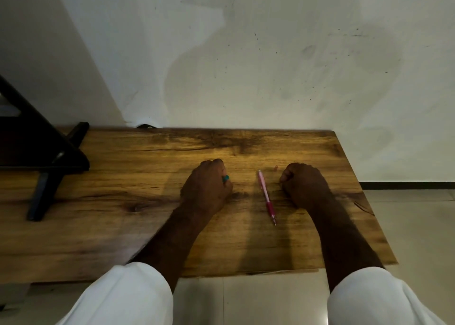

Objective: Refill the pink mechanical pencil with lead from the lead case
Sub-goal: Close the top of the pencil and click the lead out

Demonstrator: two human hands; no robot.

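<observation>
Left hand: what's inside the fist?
A teal tip pokes out of the closed left hand, probably the lead case. The rest is covered by the fingers. The pink pencil lies on the table, untouched.

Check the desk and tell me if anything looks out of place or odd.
One small thing: a tiny pinkish piece lies loose on the wooden table, just beyond the pink mechanical pencil, perhaps its cap; too small to tell. The pencil lies untouched between the fists. The left hand is closed on a teal item.
</observation>
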